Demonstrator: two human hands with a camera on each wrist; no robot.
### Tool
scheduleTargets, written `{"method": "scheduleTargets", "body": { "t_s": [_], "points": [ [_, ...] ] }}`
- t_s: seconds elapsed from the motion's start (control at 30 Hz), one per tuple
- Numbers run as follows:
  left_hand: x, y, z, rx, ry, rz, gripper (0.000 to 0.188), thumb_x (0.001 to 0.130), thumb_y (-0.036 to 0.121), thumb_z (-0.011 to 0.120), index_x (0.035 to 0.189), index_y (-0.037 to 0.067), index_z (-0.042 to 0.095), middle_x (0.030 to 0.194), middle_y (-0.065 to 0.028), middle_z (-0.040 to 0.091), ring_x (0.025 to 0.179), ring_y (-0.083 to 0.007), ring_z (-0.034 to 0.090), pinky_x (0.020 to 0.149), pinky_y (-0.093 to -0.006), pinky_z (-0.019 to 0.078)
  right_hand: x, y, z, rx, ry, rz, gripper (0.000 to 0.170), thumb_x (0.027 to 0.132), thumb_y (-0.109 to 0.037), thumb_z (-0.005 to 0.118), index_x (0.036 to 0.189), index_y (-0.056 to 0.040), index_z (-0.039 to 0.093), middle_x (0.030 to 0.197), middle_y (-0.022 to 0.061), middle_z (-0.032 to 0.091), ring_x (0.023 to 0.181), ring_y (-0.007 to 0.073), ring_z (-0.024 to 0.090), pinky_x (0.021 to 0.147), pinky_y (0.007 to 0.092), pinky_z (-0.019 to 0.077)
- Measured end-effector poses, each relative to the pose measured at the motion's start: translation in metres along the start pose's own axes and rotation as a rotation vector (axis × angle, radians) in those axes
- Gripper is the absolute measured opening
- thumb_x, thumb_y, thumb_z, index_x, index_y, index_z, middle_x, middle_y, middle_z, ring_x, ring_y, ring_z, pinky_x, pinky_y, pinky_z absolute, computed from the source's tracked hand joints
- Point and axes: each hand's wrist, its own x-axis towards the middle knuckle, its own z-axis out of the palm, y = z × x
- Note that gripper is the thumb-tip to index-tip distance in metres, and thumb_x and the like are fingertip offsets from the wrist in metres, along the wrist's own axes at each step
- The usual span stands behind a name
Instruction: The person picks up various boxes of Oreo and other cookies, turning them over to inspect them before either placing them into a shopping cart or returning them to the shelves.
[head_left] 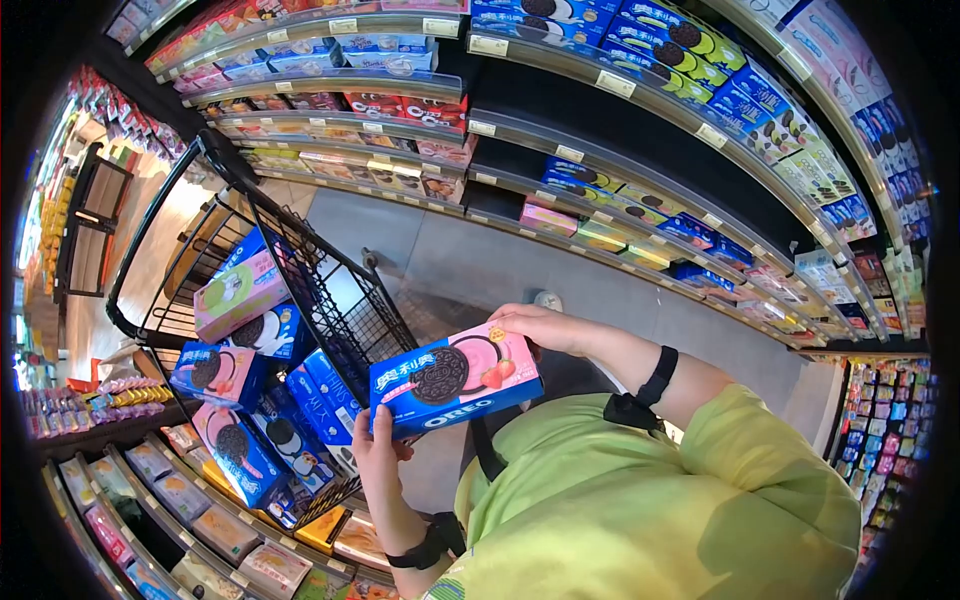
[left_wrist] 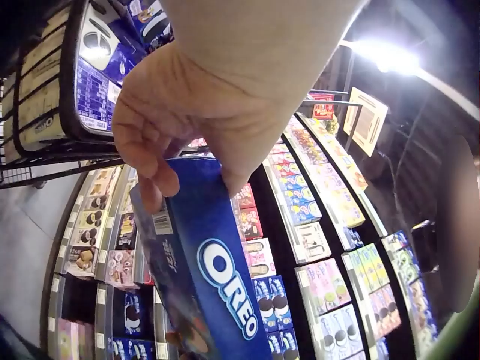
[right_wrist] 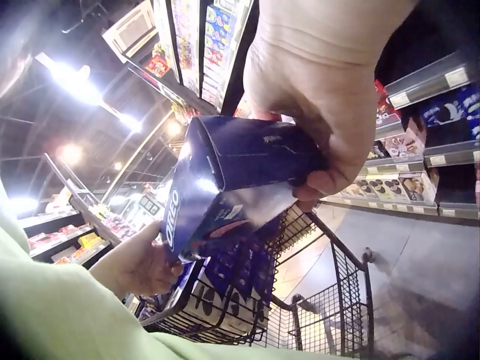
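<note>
Cookie box point(head_left: 445, 372), blue and pink, marked OREO: held before the person's body, left hand point(head_left: 380, 462) gripping one end, right hand point(head_left: 548, 328) the other; cart point(head_left: 343, 270) of boxes point(head_left: 215, 374) alongside.

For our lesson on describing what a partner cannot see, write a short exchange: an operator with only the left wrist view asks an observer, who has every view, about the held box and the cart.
Operator: I see the left hand gripping a box, with its blue OREO side towards me. What is printed on the front?
Observer: In the head view, the front shows a dark cookie on pink, with strawberries beside it.
Operator: Only part of the cart reaches my picture. Does it hold anything pink?
Observer: Yes. Among others, the head view shows a pink-and-green box lying among blue boxes.
</note>
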Motion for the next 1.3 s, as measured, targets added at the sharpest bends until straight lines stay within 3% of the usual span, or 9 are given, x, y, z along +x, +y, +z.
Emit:
{"method": "scheduleTargets", "body": {
  "t_s": [0.37, 0.47, 0.67, 0.73, 0.77, 0.93, 1.03, 1.2, 1.3],
  "points": [
    [-0.001, 0.001, 0.004, -0.005, -0.023, -0.016, 0.035, 0.092, 0.039, 0.057, 0.097, 0.005, 0.054, 0.066, -0.0053, 0.060, 0.041, -0.0104, 0.053, 0.035, -0.0203, 0.0345, 0.005, 0.012, -0.004, -0.006, 0.004, -0.010, 0.037, 0.093, -0.037, 0.044, 0.115, -0.0092, 0.054, 0.084, 0.0022, 0.057, 0.058, 0.0109, 0.052, 0.044, 0.0263, 0.0400],
    [0.003, -0.004, 0.003, 0.007, -0.032, -0.011, 0.032, 0.093, 0.038, 0.056, 0.097, 0.006, 0.055, 0.067, -0.0040, 0.059, 0.042, -0.0098, 0.052, 0.034, -0.0204, 0.0349, 0.004, 0.014, -0.005, -0.050, 0.008, -0.024, 0.039, 0.094, -0.039, 0.044, 0.117, -0.0087, 0.053, 0.088, 0.0008, 0.057, 0.063, 0.0088, 0.052, 0.047, 0.0236, 0.0405],
    [0.009, -0.003, 0.003, 0.043, -0.059, -0.020, 0.037, 0.092, 0.040, 0.056, 0.101, 0.005, 0.055, 0.066, -0.0061, 0.061, 0.043, -0.0145, 0.057, 0.033, -0.0218, 0.0363, -0.007, 0.007, -0.007, 0.003, 0.018, -0.025, 0.037, 0.093, -0.041, 0.046, 0.116, -0.0130, 0.054, 0.082, -0.0014, 0.054, 0.055, 0.0070, 0.046, 0.041, 0.0235, 0.0334],
    [0.010, -0.001, 0.003, 0.044, -0.077, 0.004, 0.037, 0.092, 0.041, 0.056, 0.100, 0.005, 0.054, 0.066, -0.0065, 0.061, 0.042, -0.0154, 0.058, 0.032, -0.0219, 0.0362, -0.018, -0.005, -0.005, -0.014, 0.088, -0.101, 0.035, 0.092, -0.032, 0.047, 0.108, -0.0029, 0.058, 0.096, 0.0067, 0.061, 0.084, 0.0149, 0.058, 0.070, 0.0293, 0.0485],
    [0.012, -0.002, 0.002, 0.054, -0.095, 0.015, 0.037, 0.092, 0.041, 0.056, 0.099, 0.005, 0.054, 0.066, -0.0065, 0.061, 0.043, -0.0153, 0.058, 0.032, -0.0220, 0.0363, -0.024, -0.013, -0.006, -0.038, 0.093, -0.068, 0.037, 0.092, -0.032, 0.047, 0.110, -0.0010, 0.058, 0.106, 0.0091, 0.061, 0.100, 0.0174, 0.055, 0.088, 0.0300, 0.0439],
    [0.004, 0.011, 0.012, 0.042, -0.091, 0.036, 0.033, 0.093, 0.038, 0.054, 0.097, 0.006, 0.053, 0.070, -0.0061, 0.062, 0.046, -0.0144, 0.060, 0.033, -0.0217, 0.0365, -0.018, 0.001, -0.010, 0.008, 0.074, -0.111, 0.040, 0.093, -0.034, 0.047, 0.112, -0.0012, 0.058, 0.106, 0.0078, 0.061, 0.099, 0.0171, 0.055, 0.087, 0.0296, 0.0447],
    [0.003, 0.012, 0.009, 0.040, -0.087, 0.064, 0.036, 0.092, 0.037, 0.057, 0.105, 0.003, 0.053, 0.070, -0.0062, 0.061, 0.050, -0.0130, 0.059, 0.037, -0.0208, 0.0381, -0.008, 0.010, -0.011, -0.029, 0.060, -0.172, 0.040, 0.094, -0.036, 0.046, 0.115, -0.0039, 0.058, 0.109, 0.0066, 0.059, 0.102, 0.0163, 0.054, 0.089, 0.0291, 0.0433],
    [-0.003, 0.017, 0.000, 0.028, 0.000, 0.053, 0.040, 0.087, 0.035, 0.065, 0.114, 0.006, 0.056, 0.077, -0.0045, 0.061, 0.052, -0.0077, 0.053, 0.043, -0.0210, 0.0426, -0.015, -0.019, -0.001, -0.026, 0.021, -0.069, 0.040, 0.094, -0.036, 0.047, 0.120, -0.0056, 0.054, 0.112, 0.0056, 0.057, 0.104, 0.0138, 0.051, 0.091, 0.0290, 0.0423],
    [-0.011, 0.020, -0.008, -0.091, 0.018, 0.120, 0.043, 0.087, 0.029, 0.067, 0.117, 0.002, 0.053, 0.073, -0.0035, 0.062, 0.049, -0.0078, 0.053, 0.042, -0.0212, 0.0400, -0.006, -0.024, 0.005, 0.017, -0.044, -0.025, 0.042, 0.092, -0.034, 0.051, 0.123, -0.0057, 0.051, 0.112, 0.0060, 0.057, 0.102, 0.0139, 0.054, 0.087, 0.0276, 0.0452]
  ]
}}
